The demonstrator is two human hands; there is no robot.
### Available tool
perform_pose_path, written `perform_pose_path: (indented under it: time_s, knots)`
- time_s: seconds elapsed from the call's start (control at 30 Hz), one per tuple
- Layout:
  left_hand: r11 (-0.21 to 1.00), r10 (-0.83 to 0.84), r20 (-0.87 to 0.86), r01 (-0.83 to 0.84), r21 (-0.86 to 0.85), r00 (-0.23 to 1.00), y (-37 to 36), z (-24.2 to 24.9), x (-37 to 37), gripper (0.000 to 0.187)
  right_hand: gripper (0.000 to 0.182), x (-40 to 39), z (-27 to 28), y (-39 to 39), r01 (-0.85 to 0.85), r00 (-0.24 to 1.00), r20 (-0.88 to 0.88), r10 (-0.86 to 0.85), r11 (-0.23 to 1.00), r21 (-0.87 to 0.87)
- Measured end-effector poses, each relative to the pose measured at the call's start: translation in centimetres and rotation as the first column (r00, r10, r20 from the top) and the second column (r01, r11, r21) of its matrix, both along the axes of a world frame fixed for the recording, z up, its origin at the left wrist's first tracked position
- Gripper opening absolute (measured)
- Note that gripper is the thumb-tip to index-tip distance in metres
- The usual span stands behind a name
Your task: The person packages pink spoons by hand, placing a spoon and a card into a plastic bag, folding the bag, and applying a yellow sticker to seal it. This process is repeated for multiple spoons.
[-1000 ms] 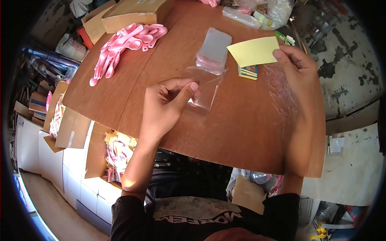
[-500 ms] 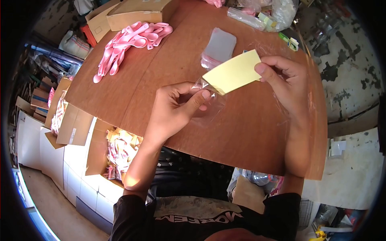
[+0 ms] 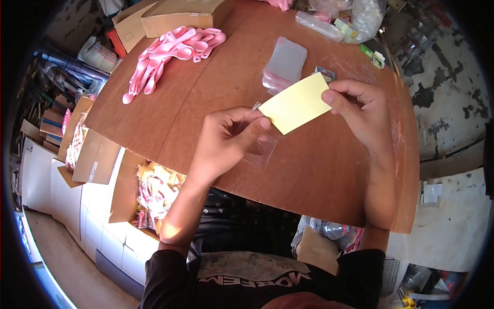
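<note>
A pale yellow card (image 3: 298,104) is pinched at its right end between the thumb and fingers of my right hand (image 3: 357,105). My left hand (image 3: 229,136) is closed on a small clear plastic bag (image 3: 261,154), whose lower part hangs below the fingers. The card's lower left end meets the mouth of the bag, close to my left thumb tip. Beyond the card, a stack of clear plastic bags (image 3: 287,59) lies on the brown wooden table (image 3: 206,103). A small dark-edged piece (image 3: 325,72) shows just behind the card.
A heap of pink plastic spoons (image 3: 172,51) lies at the far left, before a cardboard box (image 3: 185,18). Plastic packaging (image 3: 355,23) and a green-and-white item (image 3: 373,55) are at the far right. Below the left edge, an open carton (image 3: 123,190) holds packed pieces.
The card has tilted and shows more of its face, with its left end lower against the bag. My right hand has shifted slightly left and down.
</note>
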State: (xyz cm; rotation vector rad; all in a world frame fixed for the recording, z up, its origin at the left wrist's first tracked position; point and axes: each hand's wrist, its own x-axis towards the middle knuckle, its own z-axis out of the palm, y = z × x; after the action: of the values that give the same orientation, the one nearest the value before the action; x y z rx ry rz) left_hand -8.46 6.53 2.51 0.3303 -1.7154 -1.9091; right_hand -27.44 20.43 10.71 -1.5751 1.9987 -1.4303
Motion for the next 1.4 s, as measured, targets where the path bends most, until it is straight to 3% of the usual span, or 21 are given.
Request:
perform_pose_path:
  time_s: [0.07,0.13,0.17,0.33,0.4,0.47,0.57,0.63,0.77,0.9,1.0,1.07,1.1,1.13,1.17,1.2,1.23,1.27,1.3,1.37,1.4]
  knots:
    - [0.998,-0.069,0.074,0.068,0.012,0.995,0.0,0.2,0.2,0.018,0.015,0.3,-0.3,-0.2,-0.034,0.999,-0.027,0.036,0.998,0.057]
    - [0.991,-0.115,0.134,0.123,-0.058,0.984,0.4,0.4,0.1,0.019,0.012,1.4,-0.7,-0.8,-0.058,0.996,-0.073,0.058,0.998,-0.005]
    - [0.994,-0.113,0.083,0.112,0.018,0.99,0.8,0.7,0.0,0.021,0.011,1.6,-0.4,-0.8,-0.071,0.992,-0.106,0.074,0.997,0.03]
    - [0.994,-0.112,0.064,0.112,-0.002,0.992,1.0,0.8,0.0,0.02,0.011,2.1,-0.7,-0.7,-0.159,0.986,-0.03,0.163,0.981,0.109]
    - [0.991,-0.129,0.084,0.127,0.032,0.988,1.0,0.9,0.1,0.019,0.012,2.1,-0.8,-0.9,-0.306,0.919,-0.236,0.317,0.949,0.082]
    - [0.982,-0.086,0.072,0.097,-0.162,0.994,0.9,0.8,0.0,0.02,0.013,2.5,-0.8,-0.9,-0.336,0.921,-0.163,0.353,0.934,0.123]
    - [0.985,-0.038,0.021,0.041,-0.168,0.999,1.5,1.1,0.1,0.021,0.016,2.5,-1.0,-1.0,-0.387,0.906,-0.135,0.4,0.915,0.115]
    - [0.98,-0.043,-0.003,0.042,-0.195,0.999,1.6,1.2,0.3,0.024,0.024,2.5,-0.4,-0.7,-0.418,0.9,-0.033,0.434,0.883,0.215]
    - [0.949,0.004,-0.085,-0.031,-0.313,0.996,1.6,1.2,0.4,0.03,0.037,2.4,0.6,-0.6,-0.507,0.833,-0.061,0.55,0.803,0.313]
    - [0.886,-0.015,-0.207,-0.083,-0.456,0.978,1.7,1.0,0.5,0.036,0.033,3.4,0.6,-0.5,-0.504,0.839,-0.043,0.542,0.804,0.315]
    - [0.882,-0.02,-0.172,-0.063,-0.467,0.985,2.0,1.7,0.9,0.035,0.029,4.4,0.4,-0.7,-0.435,0.871,-0.021,0.492,0.789,0.433]
    - [0.856,-0.041,-0.177,-0.057,-0.514,0.983,1.7,1.2,1.2,0.046,0.026,4.9,0.4,-1.1,-0.346,0.872,-0.187,0.453,0.839,0.42]
    - [0.782,0.13,-0.257,-0.258,-0.567,0.958,1.7,1.6,1.5,0.053,0.026,5.0,0.4,-1.5,-0.351,0.87,-0.186,0.457,0.838,0.418]
    - [0.667,0.283,-0.344,-0.442,-0.6,0.895,1.5,1.9,1.8,0.061,0.025,5.2,0.3,-2.0,-0.269,0.875,-0.326,0.358,0.919,0.289]
    - [0.688,0.297,-0.393,-0.48,-0.545,0.87,1.0,0.5,1.8,0.069,0.025,5.4,0.2,-2.5,-0.194,0.864,-0.443,0.238,0.971,0.142]
    - [0.749,0.305,-0.399,-0.476,-0.46,0.865,0.9,0.0,2.5,0.061,0.025,5.9,0.4,-3.1,-0.202,0.866,-0.438,0.242,0.97,0.136]
    - [0.915,0.224,-0.347,-0.32,-0.247,0.911,0.9,-0.8,2.9,0.059,0.025,6.6,0.6,-3.8,-0.167,0.833,-0.536,0.14,0.986,-0.003]
    - [0.991,0.127,-0.318,-0.136,-0.006,0.94,0.8,-1.3,3.3,0.058,0.025,7.3,0.7,-4.4,-0.139,0.79,-0.613,0.021,0.979,-0.146]
    - [0.979,0.046,-0.393,0.036,0.199,0.919,0.7,-1.1,3.4,0.061,0.024,7.7,0.1,-4.9,-0.208,0.78,-0.624,0.057,0.963,-0.173]
    - [0.796,-0.004,-0.513,0.313,0.517,0.858,0.7,-1.2,3.0,0.074,0.023,8.7,-1.0,-5.6,-0.288,0.721,-0.675,0.157,0.954,-0.086]
    - [0.683,-0.098,-0.672,0.541,0.491,0.734,-0.6,-1.0,3.8,0.072,0.022,9.2,-1.5,-6.0,-0.359,0.646,-0.719,0.257,0.933,0.011]
